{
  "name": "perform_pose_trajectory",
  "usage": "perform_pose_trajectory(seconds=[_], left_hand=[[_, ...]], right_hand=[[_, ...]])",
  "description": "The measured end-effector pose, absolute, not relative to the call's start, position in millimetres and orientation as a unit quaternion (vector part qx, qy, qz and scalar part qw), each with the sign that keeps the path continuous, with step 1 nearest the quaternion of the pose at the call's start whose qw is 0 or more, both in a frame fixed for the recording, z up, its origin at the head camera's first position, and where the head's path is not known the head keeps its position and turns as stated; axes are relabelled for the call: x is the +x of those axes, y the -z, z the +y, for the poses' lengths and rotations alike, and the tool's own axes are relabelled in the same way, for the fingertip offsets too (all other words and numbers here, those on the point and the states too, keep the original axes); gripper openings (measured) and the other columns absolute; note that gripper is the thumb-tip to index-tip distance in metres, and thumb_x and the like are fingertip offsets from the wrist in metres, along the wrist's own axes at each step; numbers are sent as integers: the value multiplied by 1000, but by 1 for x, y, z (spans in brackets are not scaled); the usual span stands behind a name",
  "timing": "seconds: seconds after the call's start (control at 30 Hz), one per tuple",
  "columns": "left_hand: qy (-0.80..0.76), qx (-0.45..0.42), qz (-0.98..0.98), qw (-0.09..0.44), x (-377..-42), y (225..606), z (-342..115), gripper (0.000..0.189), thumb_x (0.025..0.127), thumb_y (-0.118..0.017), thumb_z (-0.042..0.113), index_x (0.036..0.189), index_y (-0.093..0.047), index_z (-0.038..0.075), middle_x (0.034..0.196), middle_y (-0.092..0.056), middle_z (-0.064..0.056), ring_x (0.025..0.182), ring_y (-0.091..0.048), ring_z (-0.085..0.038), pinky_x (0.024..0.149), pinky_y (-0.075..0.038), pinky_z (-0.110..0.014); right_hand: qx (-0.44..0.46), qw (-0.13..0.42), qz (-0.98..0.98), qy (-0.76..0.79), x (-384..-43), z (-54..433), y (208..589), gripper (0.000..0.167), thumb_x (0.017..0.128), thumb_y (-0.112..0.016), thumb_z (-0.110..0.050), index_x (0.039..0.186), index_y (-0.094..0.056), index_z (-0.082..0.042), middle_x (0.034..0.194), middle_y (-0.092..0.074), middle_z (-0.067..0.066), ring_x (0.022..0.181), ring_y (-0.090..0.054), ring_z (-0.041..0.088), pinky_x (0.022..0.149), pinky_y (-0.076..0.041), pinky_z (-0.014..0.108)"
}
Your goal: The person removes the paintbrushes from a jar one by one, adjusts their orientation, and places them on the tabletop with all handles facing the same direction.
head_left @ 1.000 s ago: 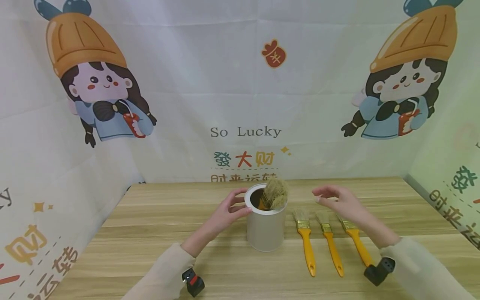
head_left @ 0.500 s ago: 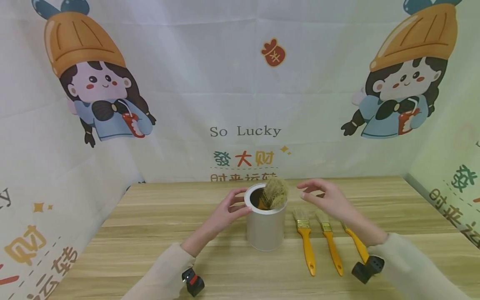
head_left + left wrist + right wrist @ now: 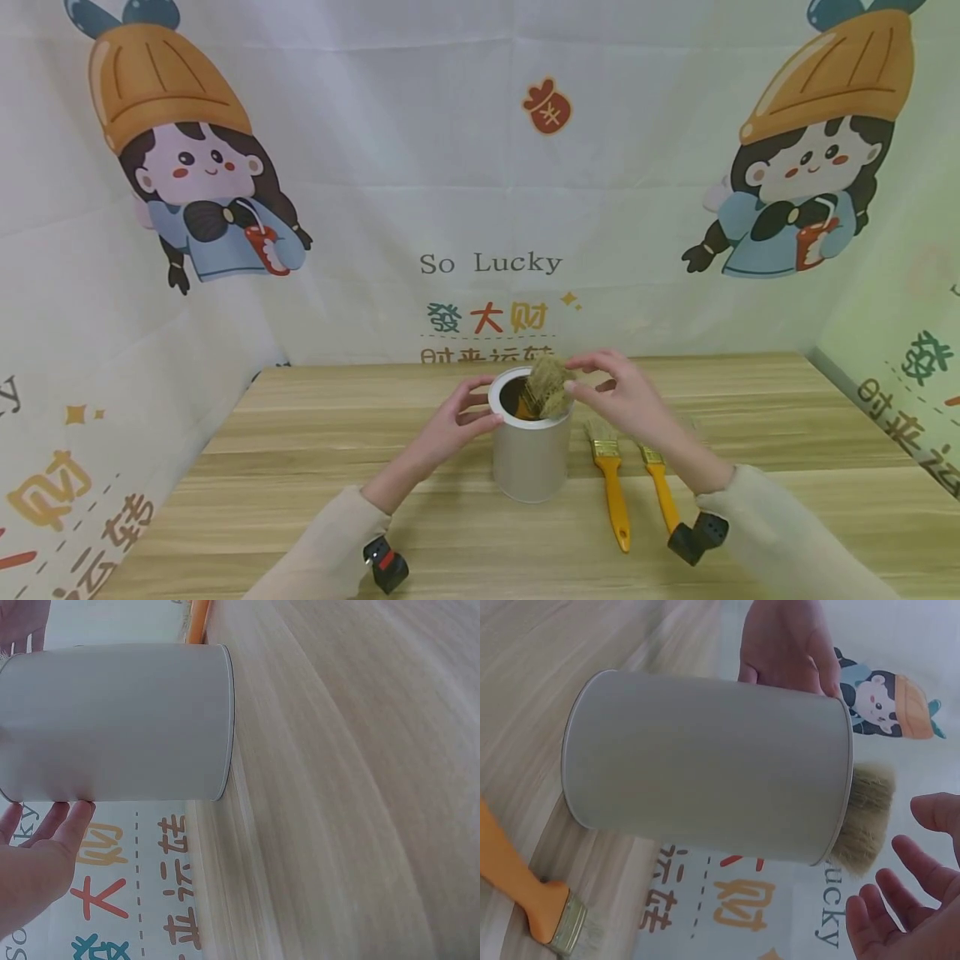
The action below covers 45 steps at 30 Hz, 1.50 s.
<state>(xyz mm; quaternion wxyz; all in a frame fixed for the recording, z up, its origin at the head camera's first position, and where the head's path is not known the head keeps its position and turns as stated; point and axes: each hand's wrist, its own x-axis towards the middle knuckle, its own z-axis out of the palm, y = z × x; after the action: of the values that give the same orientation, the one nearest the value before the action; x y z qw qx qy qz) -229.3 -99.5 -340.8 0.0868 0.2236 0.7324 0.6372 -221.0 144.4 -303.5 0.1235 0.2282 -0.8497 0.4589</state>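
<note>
A light grey can [image 3: 531, 467] stands upright on the table, its white rim around a dark inside. Out of its top, leaning right, stick the bristles [image 3: 551, 383] of paintbrushes; a bit of orange handle shows within. My left hand [image 3: 453, 421] holds the can's left side near the rim, thumb in front and fingertips [image 3: 75, 817] on the far side. Beside the bristles is my right hand [image 3: 622, 396], thumb and fingers spread; the right wrist view shows a gap between them and the bristles [image 3: 866, 817].
Right of the can lie a paintbrush [image 3: 613, 492] with a yellow-orange handle and a second paintbrush [image 3: 662, 492], partly under my right forearm. A further one is mostly hidden there. Behind the wooden table [image 3: 337, 400] hangs a printed white cloth [image 3: 375, 167].
My right hand has moved left, from above the loose paintbrushes to the bristles at the can's top. My forearm now covers the rightmost brush. The left hand and can have stayed put.
</note>
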Motion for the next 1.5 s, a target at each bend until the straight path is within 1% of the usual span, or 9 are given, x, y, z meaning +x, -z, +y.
perform_pose_trajectory(seconds=[0.13, 0.4, 0.6, 0.63, 0.7, 0.93, 1.1, 1.33, 1.5], left_hand=[[-637, 222, 733, 87, -229, 341, -99, 51, 85, -58, 6, 130, -34, 5, 125, -38, -23, 113, -41, -37, 90, -39, -39], [-636, 228, 733, 88, -229, 341, -100, 52, 85, -58, 8, 131, -32, 5, 127, -34, -29, 114, -40, -38, 91, -38, -40], [-634, 226, 734, 87, -230, 342, -100, 52, 85, -57, 5, 131, -32, 5, 126, -36, -27, 113, -40, -38, 90, -38, -40], [-635, 227, 733, 87, -231, 342, -100, 52, 86, -57, 6, 131, -32, 4, 125, -36, -28, 113, -41, -38, 90, -38, -40], [-637, 228, 732, 86, -234, 346, -101, 52, 85, -57, 5, 131, -32, 5, 125, -37, -27, 113, -41, -38, 90, -39, -41], [-640, 229, 729, 83, -246, 362, -103, 53, 85, -60, 11, 131, -35, 11, 126, -37, -25, 113, -43, -35, 90, -39, -39], [-642, 235, 726, 77, -246, 364, -102, 53, 84, -61, 14, 130, -36, 11, 125, -37, -26, 112, -43, -35, 89, -40, -39], [-645, 232, 724, 76, -246, 364, -102, 53, 83, -62, 15, 129, -36, 11, 125, -39, -24, 112, -43, -35, 89, -40, -40], [-643, 232, 726, 75, -246, 363, -102, 53, 84, -62, 16, 129, -36, 12, 124, -40, -23, 111, -43, -35, 89, -40, -40]], right_hand=[[230, 149, -857, -437, -222, 135, 303, 33, 81, -65, -22, 110, -59, -6, 113, -50, 9, 101, -46, 24, 76, -44, 38], [227, 185, -867, -403, -228, 124, 304, 42, 78, -67, -22, 114, -56, -2, 119, -45, 16, 106, -42, 29, 75, -43, 43], [216, 173, -885, -374, -232, 119, 303, 53, 77, -68, -28, 120, -51, -2, 122, -42, 18, 112, -37, 33, 89, -34, 51], [215, 168, -887, -372, -232, 119, 303, 55, 77, -68, -29, 121, -51, -2, 123, -42, 18, 113, -36, 33, 91, -31, 52], [213, 160, -892, -366, -232, 117, 302, 57, 76, -68, -31, 122, -49, -2, 124, -41, 17, 114, -35, 33, 91, -31, 52], [207, 149, -905, -341, -233, 117, 302, 51, 73, -70, -31, 114, -54, -5, 120, -44, 15, 111, -38, 31, 88, -35, 50], [202, 151, -911, -325, -233, 118, 303, 47, 73, -70, -33, 108, -56, -6, 115, -46, 13, 106, -40, 30, 83, -39, 48], [205, 162, -916, -304, -231, 121, 304, 42, 75, -68, -36, 105, -59, -7, 114, -47, 11, 104, -41, 28, 77, -41, 46], [225, 175, -912, -295, -232, 122, 305, 42, 75, -67, -36, 103, -62, -5, 112, -49, 12, 102, -42, 28, 77, -41, 45]])
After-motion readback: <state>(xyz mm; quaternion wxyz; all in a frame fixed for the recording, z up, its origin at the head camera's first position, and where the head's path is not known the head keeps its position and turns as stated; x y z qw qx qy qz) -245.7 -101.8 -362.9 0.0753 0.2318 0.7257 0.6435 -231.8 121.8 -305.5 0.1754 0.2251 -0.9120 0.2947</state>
